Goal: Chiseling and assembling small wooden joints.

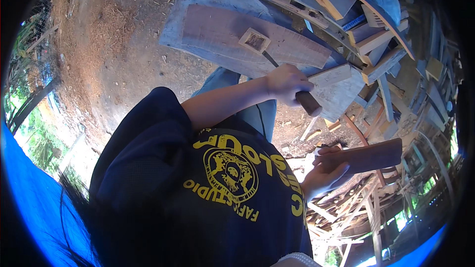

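My left hand (289, 84) is closed around a chisel; its brown wooden handle (308, 104) sticks out below the fist. The thin metal blade slants to a pale square piece with a recess (255, 41), and its tip meets the lower right corner. Under this lies a long reddish-brown board (213, 27) on a larger grey plank (180, 2). Farther right and lower, away from the chisel, my right hand (326, 170) grips a dark oblong wooden block (376, 156), fingers wrapped round its near end.
Offcuts and stacked timber (376, 42) crowd the right side. A pale wood strip (330, 75) lies beside the board. Sawdust and shavings cover the ground (114, 24) on the left. A heap of thin sticks (346, 212) lies at the lower right.
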A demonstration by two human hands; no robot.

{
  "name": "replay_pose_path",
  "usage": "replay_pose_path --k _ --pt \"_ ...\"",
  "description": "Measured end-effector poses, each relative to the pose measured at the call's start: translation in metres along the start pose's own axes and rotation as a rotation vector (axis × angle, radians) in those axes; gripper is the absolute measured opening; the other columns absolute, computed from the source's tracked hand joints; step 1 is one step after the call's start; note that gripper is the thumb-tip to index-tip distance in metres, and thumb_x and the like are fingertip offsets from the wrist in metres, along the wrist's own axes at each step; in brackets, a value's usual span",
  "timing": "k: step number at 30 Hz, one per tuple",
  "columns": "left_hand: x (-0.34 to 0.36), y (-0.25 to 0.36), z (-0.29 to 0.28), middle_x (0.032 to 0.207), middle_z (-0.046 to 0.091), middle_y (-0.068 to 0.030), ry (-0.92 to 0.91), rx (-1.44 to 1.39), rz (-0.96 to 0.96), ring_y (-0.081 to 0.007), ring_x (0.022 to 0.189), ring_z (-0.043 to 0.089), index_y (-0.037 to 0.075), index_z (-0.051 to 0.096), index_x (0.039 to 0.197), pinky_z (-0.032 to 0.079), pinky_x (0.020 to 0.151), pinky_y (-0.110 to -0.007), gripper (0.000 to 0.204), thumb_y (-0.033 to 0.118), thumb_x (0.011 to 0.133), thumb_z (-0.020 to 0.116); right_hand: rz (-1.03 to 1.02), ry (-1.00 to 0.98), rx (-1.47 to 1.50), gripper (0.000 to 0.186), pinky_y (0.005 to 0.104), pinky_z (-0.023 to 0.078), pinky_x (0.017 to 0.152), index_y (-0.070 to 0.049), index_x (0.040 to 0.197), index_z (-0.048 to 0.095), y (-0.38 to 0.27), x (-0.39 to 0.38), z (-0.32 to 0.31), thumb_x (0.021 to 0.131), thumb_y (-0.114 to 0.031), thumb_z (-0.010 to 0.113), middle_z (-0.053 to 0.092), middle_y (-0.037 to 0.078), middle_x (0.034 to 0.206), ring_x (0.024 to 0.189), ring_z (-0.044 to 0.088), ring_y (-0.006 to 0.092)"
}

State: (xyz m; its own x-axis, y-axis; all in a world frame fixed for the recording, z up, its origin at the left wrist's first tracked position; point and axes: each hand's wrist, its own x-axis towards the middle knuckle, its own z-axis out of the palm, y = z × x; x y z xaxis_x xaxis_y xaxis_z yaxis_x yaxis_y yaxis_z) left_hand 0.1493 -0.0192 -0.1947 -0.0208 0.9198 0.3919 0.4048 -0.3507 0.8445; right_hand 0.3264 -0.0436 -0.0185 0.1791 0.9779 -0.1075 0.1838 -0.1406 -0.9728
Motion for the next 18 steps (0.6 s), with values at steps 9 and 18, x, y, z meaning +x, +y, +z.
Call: replay_pose_path --k 9,18 --pt "-0.005 -0.016 -0.003 0.061 0.055 -0.0019 0.075 -0.014 -0.002 -0.0248 0.058 0.059 0.015 0.057 0.073 0.045 0.053 -0.038 0.024 0.024 0.056 0.072 0.096 0.021 -0.012 0.052 0.0261 0.05 0.059 0.0 0.133 0.032 -0.007 0.001 0.017 0.092 -0.026 0.051 0.052 0.021 0.082 0.067 0.057 0.0246" --pt "-0.004 -0.016 -0.013 0.063 0.058 -0.001 0.081 0.0 -0.051 -0.0252 0.058 0.061 0.017 0.059 0.072 0.047 0.053 -0.038 0.02 0.028 0.061 0.072 0.041 -0.045 -0.137 0.058 0.0217 0.042 0.043 0.003 0.133 0.031 -0.008 0.004 0.027 0.093 -0.036 0.046 0.054 0.019 0.076 0.053 0.055 0.0205"
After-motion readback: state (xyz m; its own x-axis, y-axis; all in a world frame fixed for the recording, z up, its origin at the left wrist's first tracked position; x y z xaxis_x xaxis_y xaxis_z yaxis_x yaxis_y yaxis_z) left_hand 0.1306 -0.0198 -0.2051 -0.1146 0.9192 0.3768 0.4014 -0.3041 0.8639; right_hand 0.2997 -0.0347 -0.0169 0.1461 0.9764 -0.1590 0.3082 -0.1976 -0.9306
